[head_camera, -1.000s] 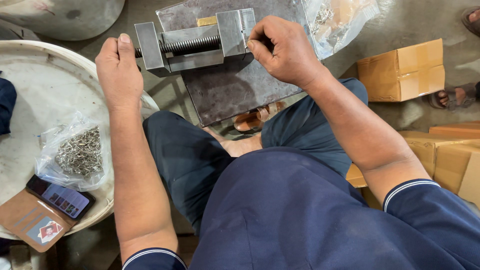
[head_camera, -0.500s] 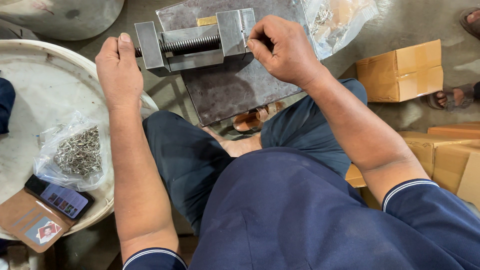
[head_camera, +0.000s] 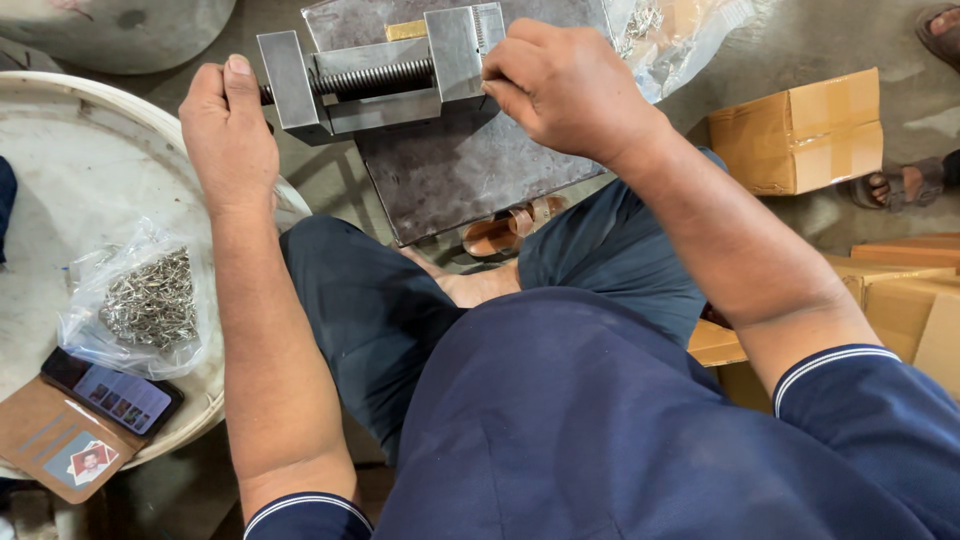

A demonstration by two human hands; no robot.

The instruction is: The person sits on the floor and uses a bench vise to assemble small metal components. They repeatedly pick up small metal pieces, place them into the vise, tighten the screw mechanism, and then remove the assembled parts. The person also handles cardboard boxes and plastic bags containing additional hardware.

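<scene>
A small steel vise (head_camera: 380, 70) with a threaded screw lies on a dark metal plate (head_camera: 460, 170) in front of my knees. My left hand (head_camera: 228, 135) is closed at the screw's left end, where the handle is hidden under my fingers. At the vise's right jaw my right hand (head_camera: 570, 85) is curled, fingertips pinched against the jaw; whatever they hold is too small to make out.
A round white tray (head_camera: 60, 200) at left carries a clear bag of small metal parts (head_camera: 145, 300) and a phone in a brown wallet case (head_camera: 85, 420). Cardboard boxes (head_camera: 800, 135) stand at right. Another person's sandalled foot (head_camera: 900, 185) shows at far right.
</scene>
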